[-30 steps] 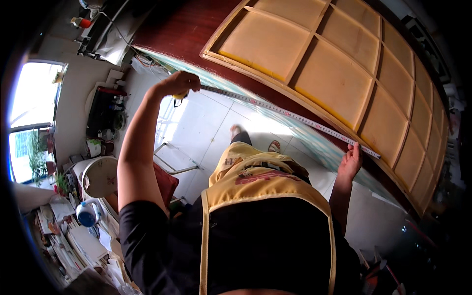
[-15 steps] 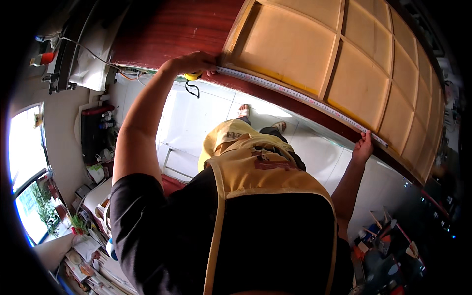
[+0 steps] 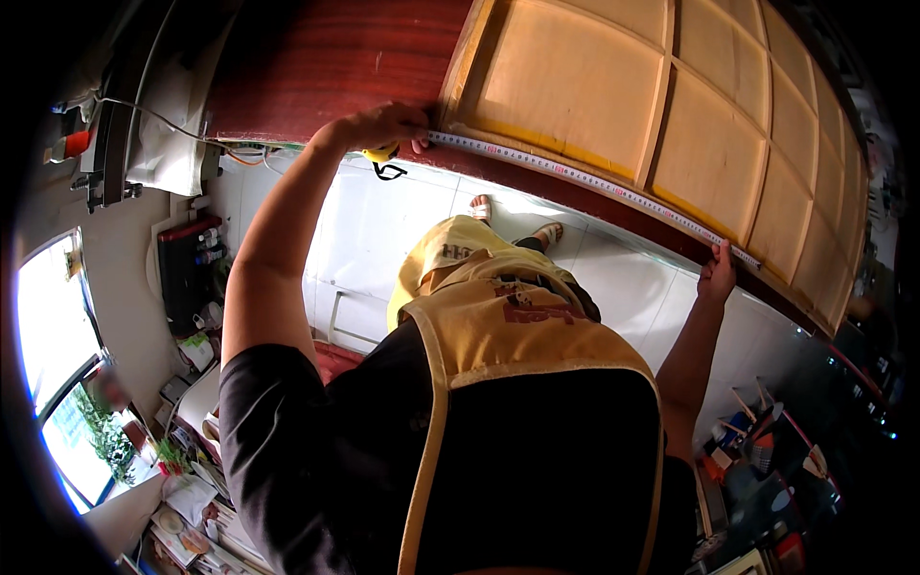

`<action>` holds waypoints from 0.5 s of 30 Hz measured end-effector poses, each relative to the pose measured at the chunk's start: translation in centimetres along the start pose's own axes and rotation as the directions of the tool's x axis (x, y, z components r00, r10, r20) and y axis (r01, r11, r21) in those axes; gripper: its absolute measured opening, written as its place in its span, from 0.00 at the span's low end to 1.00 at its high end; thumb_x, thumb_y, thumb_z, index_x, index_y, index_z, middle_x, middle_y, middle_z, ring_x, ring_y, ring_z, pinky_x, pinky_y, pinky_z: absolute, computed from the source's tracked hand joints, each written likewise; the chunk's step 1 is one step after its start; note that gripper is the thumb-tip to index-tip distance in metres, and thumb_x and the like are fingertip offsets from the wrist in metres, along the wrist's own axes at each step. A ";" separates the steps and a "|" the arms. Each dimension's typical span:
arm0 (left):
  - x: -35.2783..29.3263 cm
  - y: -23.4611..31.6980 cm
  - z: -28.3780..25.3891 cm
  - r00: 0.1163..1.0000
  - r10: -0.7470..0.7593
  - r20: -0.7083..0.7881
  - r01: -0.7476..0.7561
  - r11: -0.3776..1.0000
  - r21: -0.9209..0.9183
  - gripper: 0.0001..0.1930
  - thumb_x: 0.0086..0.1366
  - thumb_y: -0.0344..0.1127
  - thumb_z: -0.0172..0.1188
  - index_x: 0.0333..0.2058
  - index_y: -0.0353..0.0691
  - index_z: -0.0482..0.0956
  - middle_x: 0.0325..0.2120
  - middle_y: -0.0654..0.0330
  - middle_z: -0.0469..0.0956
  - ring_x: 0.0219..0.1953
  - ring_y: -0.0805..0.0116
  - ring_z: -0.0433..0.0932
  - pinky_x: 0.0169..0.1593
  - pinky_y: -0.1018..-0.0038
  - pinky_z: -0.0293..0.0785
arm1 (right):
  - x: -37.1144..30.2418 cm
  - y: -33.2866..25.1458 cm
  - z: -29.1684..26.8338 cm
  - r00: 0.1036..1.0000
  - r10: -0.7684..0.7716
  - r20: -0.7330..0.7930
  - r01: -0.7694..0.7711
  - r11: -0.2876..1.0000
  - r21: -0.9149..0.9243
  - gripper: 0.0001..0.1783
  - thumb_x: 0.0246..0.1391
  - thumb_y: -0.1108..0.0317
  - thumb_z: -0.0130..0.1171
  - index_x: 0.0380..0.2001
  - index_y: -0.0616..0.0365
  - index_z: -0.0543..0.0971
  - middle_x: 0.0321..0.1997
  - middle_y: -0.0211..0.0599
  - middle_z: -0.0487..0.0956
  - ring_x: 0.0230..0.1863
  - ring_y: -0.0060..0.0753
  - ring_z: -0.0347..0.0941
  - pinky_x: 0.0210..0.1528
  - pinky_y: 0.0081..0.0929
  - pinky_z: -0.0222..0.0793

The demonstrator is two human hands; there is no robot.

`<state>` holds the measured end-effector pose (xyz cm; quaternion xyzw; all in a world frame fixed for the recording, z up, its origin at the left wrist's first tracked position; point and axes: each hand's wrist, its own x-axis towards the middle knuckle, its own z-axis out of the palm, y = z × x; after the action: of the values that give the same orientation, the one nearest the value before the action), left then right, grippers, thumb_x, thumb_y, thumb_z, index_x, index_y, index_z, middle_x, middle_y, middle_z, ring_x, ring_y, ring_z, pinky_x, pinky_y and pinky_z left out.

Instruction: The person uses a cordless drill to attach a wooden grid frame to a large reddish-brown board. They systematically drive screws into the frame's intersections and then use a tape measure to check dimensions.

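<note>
Yellow tape case: a small yellow tape measure case (image 3: 381,153) is sitting under the person's left hand (image 3: 383,125), with a black wrist loop (image 3: 388,172) hanging just below it.
Left hand: it is reaching up and forward, fingers curled closed around the case, pressing it against the lower edge of the reddish-brown wooden board (image 3: 335,57).
Tape blade: a long pale metal measuring blade (image 3: 585,178) is running from the case rightward and downward, lying along the bottom rail of the tan panelled wooden door (image 3: 671,105).
Right hand: the right hand (image 3: 719,273) is raised at the far end of the blade, fingertips pinching the blade tip against the door's lower edge; the palm is facing away, so how tightly it is gripping cannot be told.
Door: it is lying tilted across the upper right of the view, its square recessed panels set in a grid.
Body: the person is wearing a yellow apron (image 3: 517,335) over a black short-sleeved shirt (image 3: 316,431), with sandalled feet (image 3: 517,220) showing on the white tiled floor (image 3: 383,240).
Left surroundings: a bright window (image 3: 57,383) with green plants is glowing at the lower left, beside cluttered shelves.
Lower right: small tools and containers (image 3: 767,450) are standing in shadow.
</note>
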<state>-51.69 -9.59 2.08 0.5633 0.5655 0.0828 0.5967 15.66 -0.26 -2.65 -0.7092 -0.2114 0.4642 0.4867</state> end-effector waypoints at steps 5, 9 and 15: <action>-0.1 0.2 -0.2 1.000 -0.009 0.008 0.008 0.999 0.050 0.16 0.70 0.44 0.51 0.40 0.37 0.81 0.35 0.60 0.82 0.39 0.69 0.80 0.43 0.71 0.74 | -1.1 -0.2 0.4 1.000 -0.004 -0.001 0.004 1.000 -0.014 0.10 0.57 0.59 0.65 0.33 0.51 0.78 0.29 0.26 0.80 0.13 0.10 0.53 0.13 0.13 0.44; 0.0 0.7 -0.4 0.999 -0.011 0.048 0.007 0.996 0.088 0.16 0.71 0.44 0.50 0.40 0.36 0.80 0.35 0.58 0.82 0.39 0.68 0.80 0.43 0.71 0.75 | -3.1 0.8 1.6 0.998 0.002 0.069 0.002 0.998 -0.059 0.11 0.56 0.61 0.66 0.37 0.54 0.78 0.31 0.29 0.81 0.13 0.09 0.52 0.12 0.13 0.43; -0.1 0.8 -0.7 0.995 0.060 0.077 -0.066 0.995 0.077 0.16 0.72 0.41 0.48 0.39 0.35 0.80 0.35 0.57 0.83 0.38 0.68 0.81 0.43 0.71 0.75 | -3.7 1.8 2.9 0.998 -0.006 0.058 0.008 0.999 -0.035 0.12 0.55 0.60 0.66 0.37 0.53 0.79 0.32 0.28 0.82 0.13 0.09 0.51 0.13 0.12 0.43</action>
<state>-51.85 -8.94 2.89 0.6069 0.5276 0.0579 0.5916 11.12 -2.36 -2.85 -0.7030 -0.2360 0.4792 0.4696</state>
